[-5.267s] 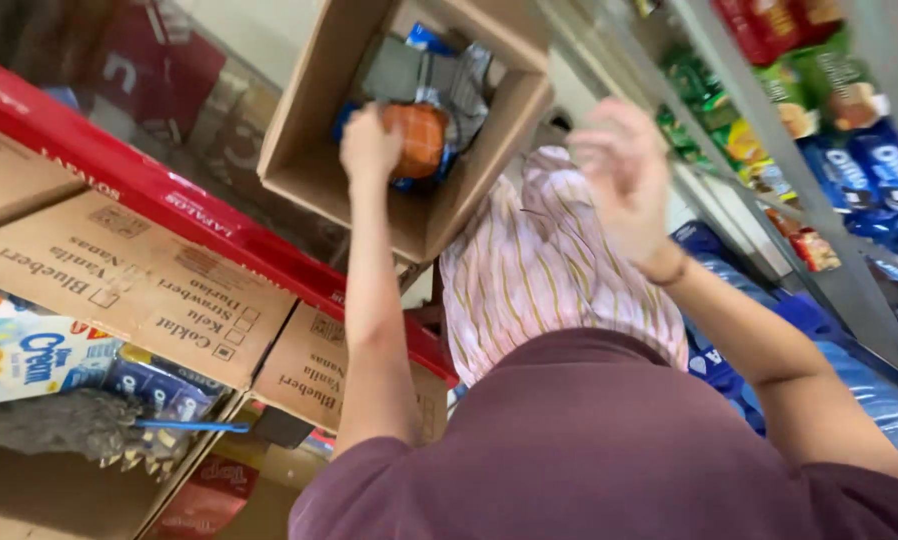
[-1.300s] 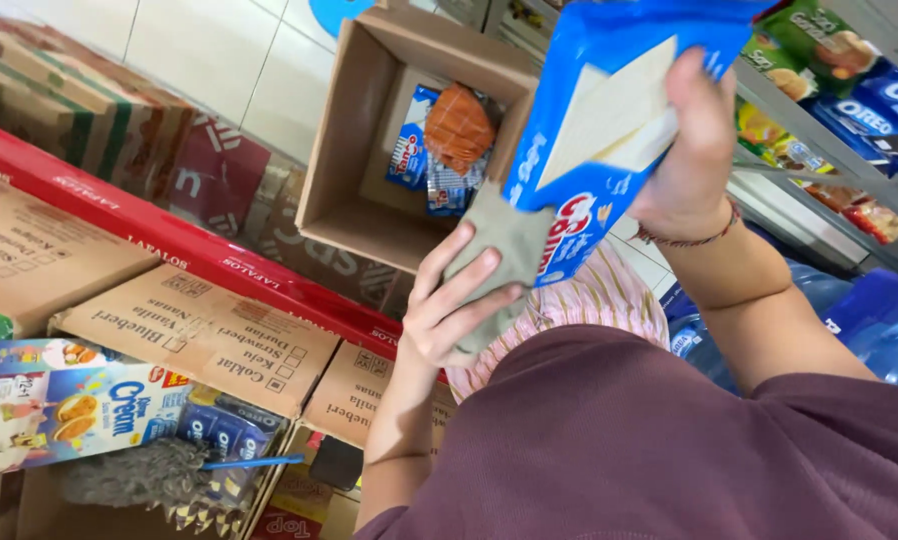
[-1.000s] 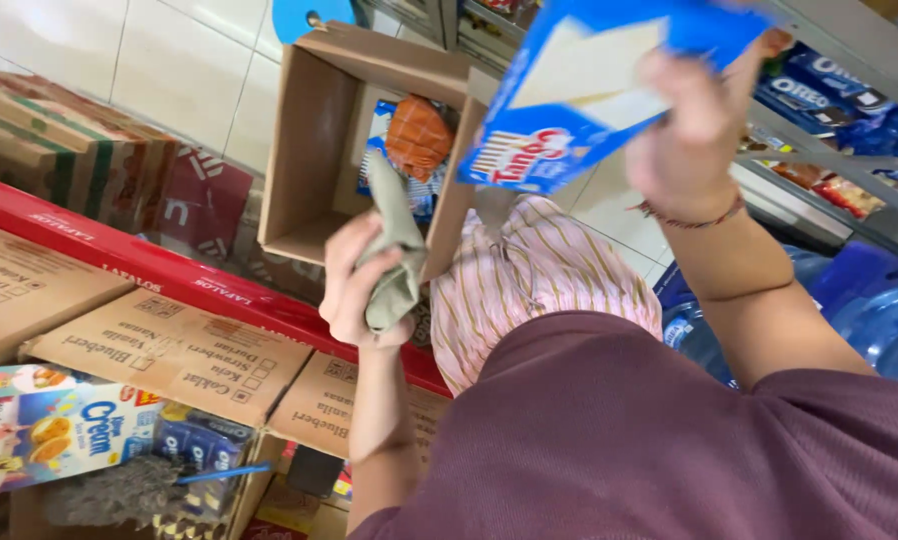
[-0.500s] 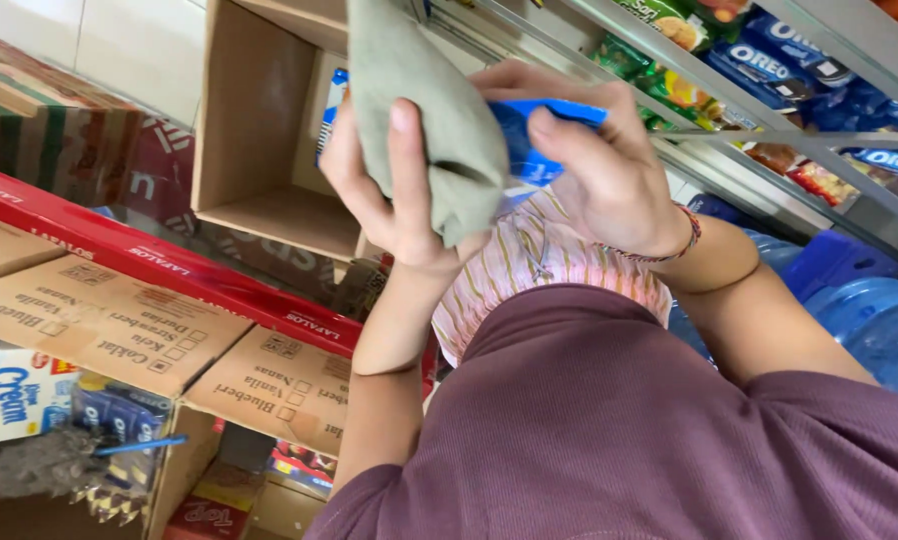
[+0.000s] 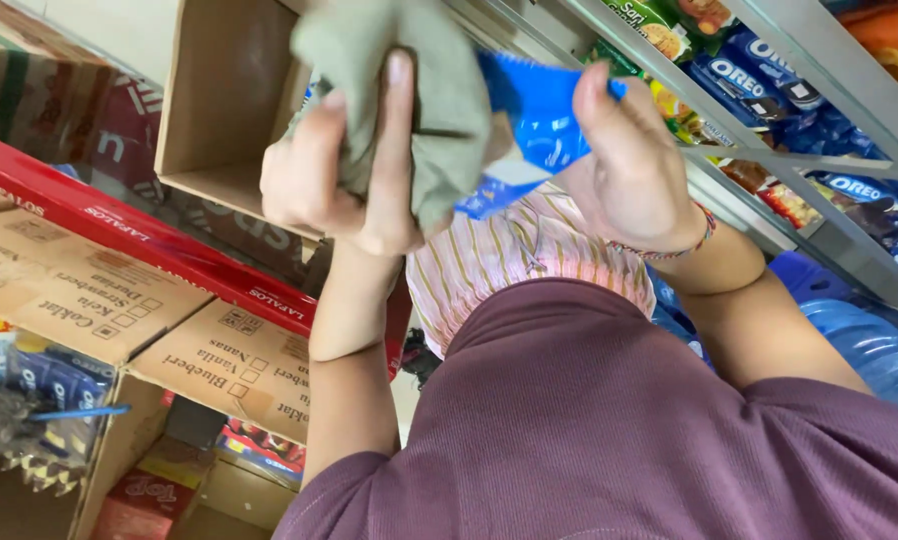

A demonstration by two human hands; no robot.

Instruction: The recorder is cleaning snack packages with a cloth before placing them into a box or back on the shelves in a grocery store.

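My left hand grips a grey-green cloth and presses it against a blue snack box. My right hand holds that blue box from the right side, a thin bracelet on its wrist. Both hands are raised close in front of me, over an open cardboard box on the floor. The cloth hides most of the blue box and the contents of the cardboard box.
A red shelf rail runs diagonally at left above brown cartons. Metal shelves at right hold blue and green snack packs. Blue water jugs stand at lower right. A feather duster lies at lower left.
The blue box came down from overhead to chest height, and my left hand brought the cloth up onto it. The view has tilted closer to the hands.
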